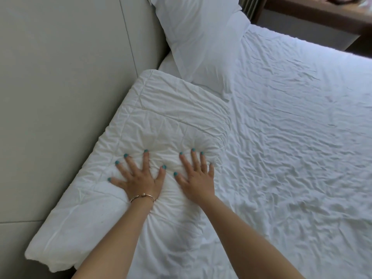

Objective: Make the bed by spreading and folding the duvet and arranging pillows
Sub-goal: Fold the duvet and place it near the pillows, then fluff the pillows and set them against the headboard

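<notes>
Both hands are pressing flat on the folded duvet (161, 125), fingers spread, gripping nothing: left hand (138, 178) at 9 o'clock of right hand (198, 178). Duvet's long axis is running 7 to 1 o'clock along the headboard (70, 77); pillow (201, 43) lying at 1 o'clock, touching it.

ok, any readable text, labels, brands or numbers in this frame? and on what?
None. The folded duvet, the pillow, the sheet and the headboard are plain, no tag in view. The bracelet shows no lettering. Items on the wooden furniture at top right are too blurred to read.
</notes>
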Demonstrator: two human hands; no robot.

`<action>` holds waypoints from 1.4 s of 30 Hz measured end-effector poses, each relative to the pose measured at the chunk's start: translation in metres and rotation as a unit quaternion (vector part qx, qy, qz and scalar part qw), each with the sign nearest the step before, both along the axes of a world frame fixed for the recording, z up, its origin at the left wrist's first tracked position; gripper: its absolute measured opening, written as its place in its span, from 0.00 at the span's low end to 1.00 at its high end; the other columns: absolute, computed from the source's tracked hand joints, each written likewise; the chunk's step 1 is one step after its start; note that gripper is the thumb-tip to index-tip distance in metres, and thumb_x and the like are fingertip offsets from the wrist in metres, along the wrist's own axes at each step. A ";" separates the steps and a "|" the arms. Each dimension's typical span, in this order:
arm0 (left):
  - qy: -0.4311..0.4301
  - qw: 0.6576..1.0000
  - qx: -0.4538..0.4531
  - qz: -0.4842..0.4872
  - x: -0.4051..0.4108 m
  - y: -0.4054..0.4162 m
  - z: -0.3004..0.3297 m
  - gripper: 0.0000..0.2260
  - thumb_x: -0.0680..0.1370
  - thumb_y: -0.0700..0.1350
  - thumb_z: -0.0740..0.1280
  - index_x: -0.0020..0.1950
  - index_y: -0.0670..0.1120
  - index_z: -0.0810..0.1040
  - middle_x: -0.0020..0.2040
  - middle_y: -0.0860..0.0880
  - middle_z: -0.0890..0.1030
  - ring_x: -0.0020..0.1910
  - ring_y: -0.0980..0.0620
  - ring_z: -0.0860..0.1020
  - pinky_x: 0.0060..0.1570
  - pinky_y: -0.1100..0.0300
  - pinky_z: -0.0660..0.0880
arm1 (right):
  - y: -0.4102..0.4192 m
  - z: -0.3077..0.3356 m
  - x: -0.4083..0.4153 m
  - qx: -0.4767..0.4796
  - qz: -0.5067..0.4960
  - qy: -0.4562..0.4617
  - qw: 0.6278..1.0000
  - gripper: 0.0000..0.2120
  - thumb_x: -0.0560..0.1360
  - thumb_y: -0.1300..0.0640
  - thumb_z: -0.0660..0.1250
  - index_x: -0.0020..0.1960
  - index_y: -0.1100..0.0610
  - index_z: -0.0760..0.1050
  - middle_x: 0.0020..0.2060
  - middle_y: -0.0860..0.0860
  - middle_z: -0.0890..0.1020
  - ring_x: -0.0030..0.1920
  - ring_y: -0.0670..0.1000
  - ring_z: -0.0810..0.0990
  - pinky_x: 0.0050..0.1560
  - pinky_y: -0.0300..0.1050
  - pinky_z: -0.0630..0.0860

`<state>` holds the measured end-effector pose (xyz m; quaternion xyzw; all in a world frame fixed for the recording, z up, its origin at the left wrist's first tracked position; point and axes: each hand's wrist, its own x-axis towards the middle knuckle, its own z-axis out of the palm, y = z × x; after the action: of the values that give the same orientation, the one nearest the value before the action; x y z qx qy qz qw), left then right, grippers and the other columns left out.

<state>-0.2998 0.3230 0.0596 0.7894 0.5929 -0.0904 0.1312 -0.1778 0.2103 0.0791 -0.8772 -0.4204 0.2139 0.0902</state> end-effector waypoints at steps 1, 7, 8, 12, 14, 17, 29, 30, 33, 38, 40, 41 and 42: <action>0.007 1.000 -0.006 0.004 0.002 0.000 0.002 0.36 0.70 0.76 0.42 0.76 0.64 0.40 0.78 0.41 0.39 0.74 0.34 0.37 0.63 0.25 0.38 | -0.004 0.002 0.003 0.001 0.009 -0.001 1.000 0.31 0.78 0.33 0.48 0.77 0.35 0.41 0.78 0.43 0.38 0.77 0.51 0.33 0.75 0.60 0.39; -0.103 0.991 -0.066 0.052 0.055 0.021 0.036 0.32 0.76 0.63 0.56 0.74 0.68 0.42 0.78 0.51 0.35 0.75 0.39 0.36 0.66 0.27 0.40 | 0.011 0.032 0.060 -0.009 0.039 0.058 0.997 0.36 0.75 0.31 0.55 0.76 0.34 0.40 0.78 0.43 0.39 0.78 0.53 0.37 0.75 0.58 0.43; -0.119 0.990 -0.074 0.029 0.072 0.027 0.043 0.31 0.76 0.59 0.57 0.74 0.68 0.43 0.78 0.53 0.36 0.76 0.40 0.36 0.67 0.28 0.42 | 0.021 0.037 0.076 -0.015 0.029 0.057 0.998 0.36 0.75 0.31 0.55 0.76 0.34 0.39 0.78 0.44 0.37 0.77 0.54 0.36 0.75 0.59 0.41; -0.118 0.989 -0.090 0.014 0.144 0.054 0.060 0.27 0.77 0.64 0.51 0.74 0.69 0.45 0.78 0.57 0.39 0.75 0.43 0.34 0.66 0.28 0.40 | 0.094 0.054 0.154 -0.017 0.001 0.060 0.998 0.34 0.78 0.35 0.54 0.78 0.40 0.43 0.79 0.46 0.40 0.78 0.57 0.41 0.74 0.61 0.47; -0.099 0.993 -0.063 0.022 0.179 0.076 0.057 0.27 0.76 0.67 0.48 0.74 0.69 0.43 0.78 0.56 0.39 0.76 0.45 0.34 0.65 0.28 0.37 | 0.135 0.055 0.194 0.002 -0.003 0.058 0.998 0.33 0.78 0.37 0.55 0.78 0.42 0.47 0.79 0.48 0.45 0.78 0.58 0.46 0.74 0.60 0.50; -0.076 0.997 0.002 0.010 0.229 0.126 0.044 0.29 0.76 0.69 0.46 0.75 0.66 0.42 0.79 0.54 0.39 0.76 0.47 0.34 0.65 0.29 0.34 | 0.190 0.046 0.246 0.041 -0.008 0.082 0.996 0.32 0.79 0.39 0.57 0.78 0.44 0.49 0.79 0.50 0.51 0.76 0.57 0.55 0.72 0.57 0.57; -0.023 0.990 0.139 -0.018 0.311 0.230 -0.049 0.33 0.73 0.64 0.53 0.78 0.60 0.47 0.79 0.48 0.50 0.74 0.49 0.60 0.70 0.35 0.42 | 0.370 -0.024 0.380 0.129 -0.096 0.195 0.968 0.55 0.68 0.41 0.74 0.75 0.37 0.31 0.73 0.59 0.59 0.67 0.65 0.68 0.63 0.59 0.70; -0.027 0.988 0.153 -0.020 0.312 0.226 -0.058 0.35 0.72 0.64 0.54 0.78 0.59 0.50 0.79 0.47 0.54 0.72 0.49 0.64 0.70 0.35 0.44 | 0.385 -0.023 0.385 0.137 -0.124 0.201 0.962 0.59 0.66 0.41 0.75 0.73 0.36 0.29 0.73 0.61 0.57 0.67 0.66 0.67 0.63 0.59 0.69; -0.040 0.982 0.183 -0.024 0.316 0.224 -0.074 0.37 0.69 0.63 0.58 0.77 0.57 0.57 0.76 0.45 0.60 0.69 0.47 0.70 0.68 0.34 0.51 | 0.419 -0.020 0.399 0.188 -0.206 0.208 0.937 0.65 0.62 0.41 0.78 0.71 0.36 0.25 0.75 0.64 0.43 0.74 0.67 0.57 0.68 0.61 0.63; -0.048 0.981 0.187 -0.018 0.316 0.226 -0.087 0.37 0.68 0.63 0.58 0.77 0.55 0.58 0.76 0.45 0.60 0.65 0.46 0.73 0.67 0.34 0.53 | 0.447 -0.035 0.413 0.241 -0.274 0.169 0.915 0.66 0.58 0.40 0.79 0.71 0.33 0.26 0.74 0.63 0.45 0.73 0.67 0.53 0.68 0.67 0.62; -0.050 0.980 0.192 -0.014 0.316 0.227 -0.091 0.37 0.68 0.63 0.59 0.77 0.55 0.59 0.76 0.45 0.60 0.64 0.47 0.74 0.67 0.34 0.53 | 0.455 -0.039 0.414 0.258 -0.288 0.148 0.910 0.64 0.59 0.40 0.78 0.72 0.34 0.29 0.70 0.63 0.56 0.68 0.66 0.62 0.66 0.65 0.66; -0.051 0.979 0.195 -0.013 0.317 0.227 -0.093 0.37 0.68 0.63 0.59 0.77 0.55 0.59 0.76 0.45 0.60 0.64 0.47 0.74 0.67 0.34 0.53 | 0.457 -0.040 0.417 0.269 -0.289 0.147 0.907 0.63 0.59 0.41 0.78 0.73 0.35 0.30 0.66 0.62 0.60 0.64 0.64 0.68 0.64 0.62 0.70; -0.051 0.979 0.198 -0.013 0.317 0.227 -0.094 0.37 0.68 0.63 0.60 0.77 0.55 0.59 0.76 0.45 0.61 0.64 0.47 0.74 0.67 0.34 0.53 | 0.458 -0.040 0.421 0.280 -0.285 0.153 0.904 0.62 0.61 0.43 0.77 0.74 0.36 0.31 0.63 0.61 0.62 0.58 0.62 0.72 0.60 0.56 0.73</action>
<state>0.0173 0.5501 -0.0346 0.8107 0.5815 0.0676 0.0011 0.2433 0.6684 0.0388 -0.8548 -0.1764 0.1840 0.4522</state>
